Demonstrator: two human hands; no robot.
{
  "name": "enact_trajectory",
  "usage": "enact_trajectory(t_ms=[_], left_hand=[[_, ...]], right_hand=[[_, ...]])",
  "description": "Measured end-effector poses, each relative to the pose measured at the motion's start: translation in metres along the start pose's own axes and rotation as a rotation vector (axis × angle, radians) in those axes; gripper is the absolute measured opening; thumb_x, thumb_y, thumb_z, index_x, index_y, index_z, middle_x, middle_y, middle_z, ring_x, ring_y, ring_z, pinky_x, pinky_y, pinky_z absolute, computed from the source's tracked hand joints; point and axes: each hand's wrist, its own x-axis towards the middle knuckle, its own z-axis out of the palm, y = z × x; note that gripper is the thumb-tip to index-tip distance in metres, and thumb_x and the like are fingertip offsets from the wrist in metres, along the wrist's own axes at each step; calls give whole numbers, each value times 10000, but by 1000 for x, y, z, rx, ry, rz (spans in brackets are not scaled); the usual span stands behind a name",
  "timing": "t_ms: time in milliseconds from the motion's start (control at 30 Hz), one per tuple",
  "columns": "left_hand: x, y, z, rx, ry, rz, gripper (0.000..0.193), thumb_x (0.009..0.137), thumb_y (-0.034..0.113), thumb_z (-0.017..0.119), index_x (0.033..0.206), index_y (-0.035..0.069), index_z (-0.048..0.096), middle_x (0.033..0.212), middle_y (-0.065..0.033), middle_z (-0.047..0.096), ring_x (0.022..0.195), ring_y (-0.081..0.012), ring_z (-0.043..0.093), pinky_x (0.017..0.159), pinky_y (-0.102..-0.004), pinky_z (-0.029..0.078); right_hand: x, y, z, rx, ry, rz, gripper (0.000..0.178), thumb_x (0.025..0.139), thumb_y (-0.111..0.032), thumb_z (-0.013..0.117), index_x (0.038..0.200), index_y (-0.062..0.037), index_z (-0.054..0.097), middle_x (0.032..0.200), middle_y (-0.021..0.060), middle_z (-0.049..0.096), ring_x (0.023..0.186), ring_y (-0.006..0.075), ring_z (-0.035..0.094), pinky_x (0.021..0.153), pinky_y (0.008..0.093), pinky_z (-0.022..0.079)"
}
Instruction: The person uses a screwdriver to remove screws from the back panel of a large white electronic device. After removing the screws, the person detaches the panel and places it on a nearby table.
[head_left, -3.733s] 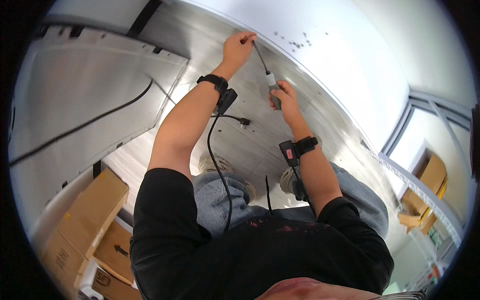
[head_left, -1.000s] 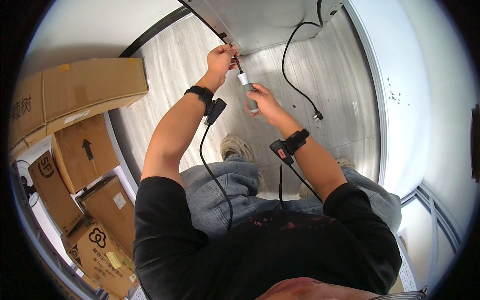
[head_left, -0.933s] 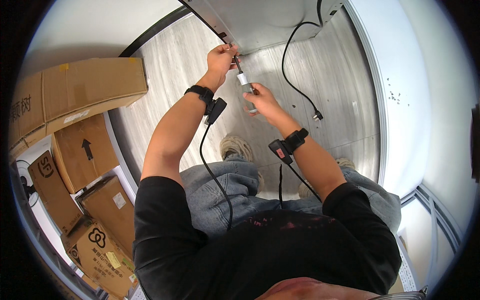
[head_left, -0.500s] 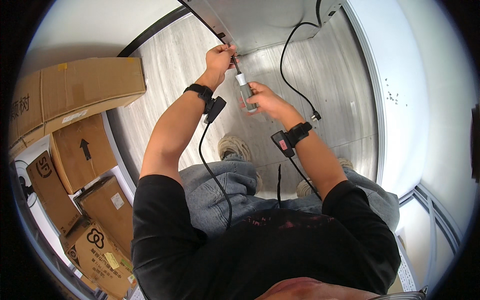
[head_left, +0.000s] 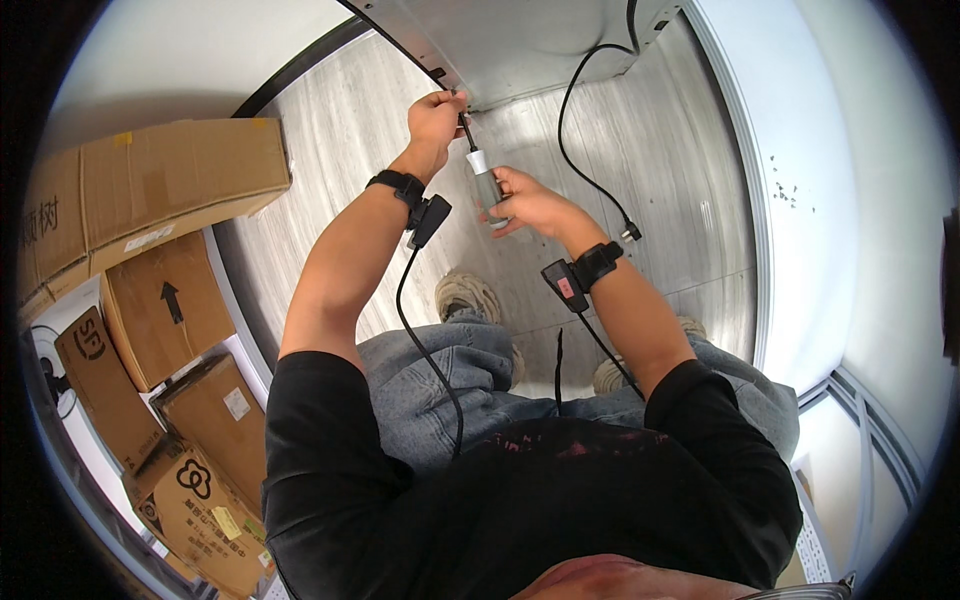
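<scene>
My right hand (head_left: 535, 205) is closed around the grey handle of a screwdriver (head_left: 486, 187) with a white collar. Its dark shaft slants away up to the lower corner of a grey metal cabinet (head_left: 530, 50). At that corner my left hand (head_left: 436, 120) is closed, its fingertips pinched together beside the end of the shaft. The fingers hide the screwdriver's tip and whatever they pinch there. Both wrists carry a black strap with a small black box and a cable.
A black power cord (head_left: 566, 130) hangs from the cabinet, its plug (head_left: 630, 232) lying on the wood-look floor (head_left: 690, 190). Several cardboard boxes (head_left: 190, 175) stand at the left, some on a shelf. A white wall (head_left: 800, 200) runs along the right. My shoes (head_left: 467, 297) are below my hands.
The screwdriver and both hands have shifted very slightly to the left. The cabinet's edge also appears a little further left. Both hands keep their grips.
</scene>
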Motion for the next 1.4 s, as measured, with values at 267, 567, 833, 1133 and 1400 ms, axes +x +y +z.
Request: enact_trajectory(t_ms=[267,567,833,1133,1400], left_hand=[[0,3,1,102,15,3,145,837,167,677,804,80,566,725,-6,573,629,-141,573,586,-291,473],[-4,7,1,43,1,-23,152,844,181,667,807,81,560,761,-15,590,650,-149,594,585,-291,478],[1,3,2,98,4,-5,142,849,176,658,833,68,568,753,-20,596,654,-148,599,588,-285,481],[-4,3,3,13,-17,11,120,844,132,648,895,35,598,800,-36,602,669,-157,597,621,-285,492],[-1,0,2,19,-27,52,146,826,134,674,906,29,613,795,-32,613,670,-146,588,616,-272,483]], right_hand=[[1,-9,6,-301,95,116,471,720,-134,709,1090,-6,447,930,86,519,865,196,572,647,358,558],[-1,-1,-5,-170,-6,60,370,783,-101,655,1100,-30,477,961,72,542,892,186,550,667,341,524],[-4,0,0,82,36,57,480,779,-132,663,1184,-25,429,1020,93,537,927,207,572,736,398,537],[2,-6,-1,-304,-58,83,495,780,-56,630,1225,-56,415,1025,80,563,927,202,594,677,361,546],[-5,-4,3,14,-11,77,510,758,-78,682,1188,-56,409,1007,65,542,868,174,584,648,357,545]])
